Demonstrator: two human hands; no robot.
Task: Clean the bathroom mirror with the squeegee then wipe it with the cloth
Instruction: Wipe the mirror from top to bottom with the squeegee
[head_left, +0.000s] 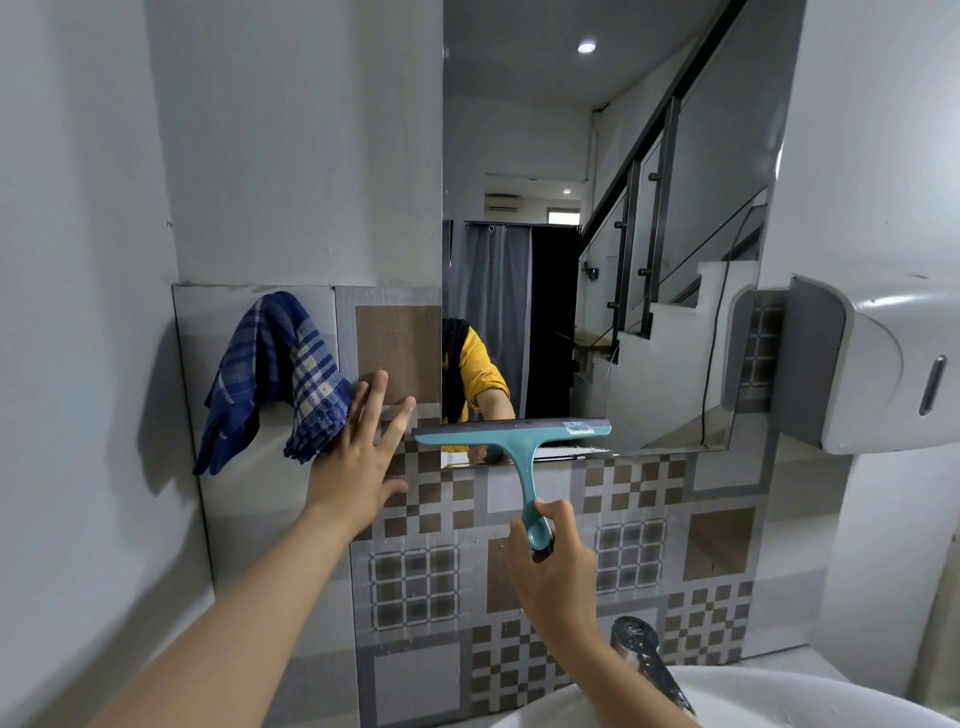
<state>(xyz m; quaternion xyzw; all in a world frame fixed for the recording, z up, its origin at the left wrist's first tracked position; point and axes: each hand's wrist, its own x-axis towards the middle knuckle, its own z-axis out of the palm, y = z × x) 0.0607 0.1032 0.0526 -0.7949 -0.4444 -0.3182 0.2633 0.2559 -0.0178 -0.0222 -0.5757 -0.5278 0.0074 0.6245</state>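
A tall mirror (597, 234) hangs on the wall above patterned tiles. My right hand (558, 566) grips the handle of a teal squeegee (519, 447), whose blade lies across the mirror's lower left corner, near the bottom edge. A blue checked cloth (275, 374) hangs on the tiled wall left of the mirror. My left hand (363, 447) rests flat on the tiles with fingers spread, its edge touching the cloth's lower right corner.
A white dispenser (872, 364) juts from the wall at the right of the mirror. A white basin (779, 696) with a dark, speckled tap (649, 660) sits below my right arm. White walls close in on the left and right.
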